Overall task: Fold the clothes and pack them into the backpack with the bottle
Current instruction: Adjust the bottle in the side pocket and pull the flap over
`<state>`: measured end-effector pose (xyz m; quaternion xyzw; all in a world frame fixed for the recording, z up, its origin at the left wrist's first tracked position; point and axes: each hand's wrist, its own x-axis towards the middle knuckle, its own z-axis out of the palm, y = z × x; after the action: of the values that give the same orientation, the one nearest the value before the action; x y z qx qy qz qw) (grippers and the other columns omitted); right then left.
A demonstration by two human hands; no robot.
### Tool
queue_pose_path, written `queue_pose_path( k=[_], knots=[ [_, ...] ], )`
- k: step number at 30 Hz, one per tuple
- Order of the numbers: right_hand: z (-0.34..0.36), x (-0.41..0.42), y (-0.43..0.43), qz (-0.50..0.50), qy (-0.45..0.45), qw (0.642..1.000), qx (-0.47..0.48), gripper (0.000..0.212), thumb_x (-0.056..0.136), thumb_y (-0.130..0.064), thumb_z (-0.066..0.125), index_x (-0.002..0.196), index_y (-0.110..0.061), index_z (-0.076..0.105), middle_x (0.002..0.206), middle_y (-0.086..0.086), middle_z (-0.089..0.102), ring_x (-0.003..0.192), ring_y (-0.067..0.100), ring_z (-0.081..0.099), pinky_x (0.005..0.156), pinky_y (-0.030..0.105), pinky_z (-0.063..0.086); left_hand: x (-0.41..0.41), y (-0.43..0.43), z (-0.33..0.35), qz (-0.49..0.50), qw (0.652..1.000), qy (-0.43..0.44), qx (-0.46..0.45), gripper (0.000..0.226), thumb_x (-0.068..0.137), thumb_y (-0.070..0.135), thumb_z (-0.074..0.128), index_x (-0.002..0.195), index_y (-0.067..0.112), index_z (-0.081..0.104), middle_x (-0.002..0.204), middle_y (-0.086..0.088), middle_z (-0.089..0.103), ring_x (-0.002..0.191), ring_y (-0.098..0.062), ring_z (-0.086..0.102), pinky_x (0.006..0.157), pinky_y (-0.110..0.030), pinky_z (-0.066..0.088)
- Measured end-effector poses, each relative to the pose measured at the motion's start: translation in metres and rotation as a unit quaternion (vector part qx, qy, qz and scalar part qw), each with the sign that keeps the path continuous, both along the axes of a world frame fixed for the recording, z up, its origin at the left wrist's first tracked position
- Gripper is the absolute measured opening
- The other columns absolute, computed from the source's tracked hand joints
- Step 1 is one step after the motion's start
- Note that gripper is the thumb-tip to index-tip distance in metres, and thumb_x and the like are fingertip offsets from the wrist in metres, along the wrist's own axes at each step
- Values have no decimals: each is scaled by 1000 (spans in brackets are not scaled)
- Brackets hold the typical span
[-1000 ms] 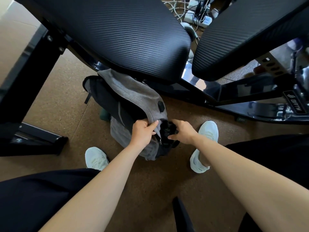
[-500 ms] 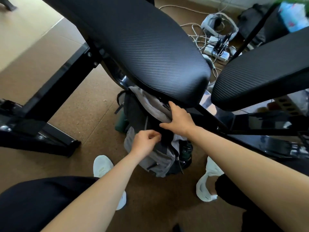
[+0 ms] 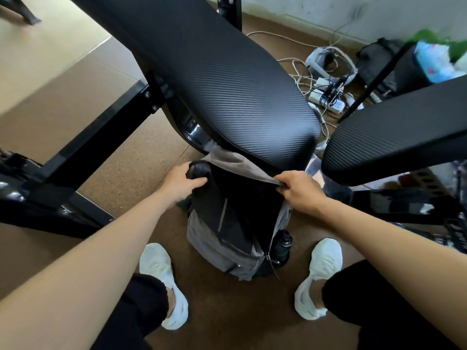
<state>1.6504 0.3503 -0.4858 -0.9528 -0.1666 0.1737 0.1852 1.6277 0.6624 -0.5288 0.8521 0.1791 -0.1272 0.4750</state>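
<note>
A grey and black backpack (image 3: pixel 217 246) stands on the floor between my two white shoes, its top tucked under a padded bench. My left hand (image 3: pixel 180 184) grips the black padded part at the backpack's upper left. My right hand (image 3: pixel 298 189) pinches the grey edge of the opening at the upper right, and the main compartment gapes dark between the two hands. A dark bottle (image 3: pixel 283 245) sits upright in the side pocket on the backpack's right. No clothes show inside the dark opening.
A black padded bench (image 3: pixel 222 87) overhangs the backpack, with a second black pad (image 3: pixel 394 137) to the right. Black metal frame bars (image 3: pixel 83 150) cross the left floor. Power strips and cables (image 3: pixel 326 94) lie behind. The floor (image 3: pixel 121 178) is brown cork.
Both hands moved up and apart: the left from the front of the bag to its upper left padded part, the right to the grey rim. The opening is now spread wide.
</note>
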Motion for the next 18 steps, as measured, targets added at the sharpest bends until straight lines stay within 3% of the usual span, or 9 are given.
queue_pose_path(
  k=[2,6,8,10,13,15,18],
  knots=[
    [8,4,-5,-21,-9,999,30,15,90,-8,63,98,-17,73,97,2,68,104,34,63,83,46,51,-11,-4,11,-46,998,10,-42,32,96,11,69,125,22,61,118,-4,69,108,-24,65,71,-28,53],
    [23,16,-15,-99,-50,993,35,24,84,2,58,96,-10,75,100,14,70,105,36,61,84,41,47,-34,-16,33,-206,973,6,-104,35,97,0,63,126,21,62,114,6,69,104,-6,62,89,-12,47],
    [25,19,-20,-157,-53,985,53,32,82,4,54,97,-14,76,104,12,73,107,36,62,89,42,50,-44,-32,36,-276,959,-10,-68,36,96,-2,64,128,15,65,112,9,65,103,-3,59,91,-9,43],
    [23,18,-22,-201,-49,975,83,34,84,3,54,103,-16,75,110,10,72,110,32,63,95,41,50,-53,-49,32,-338,941,-12,-20,36,93,-8,63,122,13,70,103,12,56,99,-7,56,94,-16,39],
    [16,6,-15,-168,-22,977,132,38,86,1,59,120,-13,69,122,10,66,117,28,60,103,29,43,-59,-72,31,-289,957,-15,-16,50,87,-22,51,102,21,71,104,5,53,103,-13,54,98,-22,40],
    [16,-5,-5,-119,-30,979,166,46,83,1,61,126,-15,67,126,6,60,120,26,56,102,24,38,-55,-77,32,-212,975,-59,-21,45,87,-18,57,97,24,71,108,1,57,103,-11,56,93,-18,40],
    [22,-25,14,-35,-96,986,132,51,78,-16,61,129,-22,66,130,-2,57,117,27,45,100,35,42,-49,-74,28,-137,983,-114,-34,37,86,-6,71,101,29,71,109,2,64,103,-7,61,91,-12,45]
  ],
)
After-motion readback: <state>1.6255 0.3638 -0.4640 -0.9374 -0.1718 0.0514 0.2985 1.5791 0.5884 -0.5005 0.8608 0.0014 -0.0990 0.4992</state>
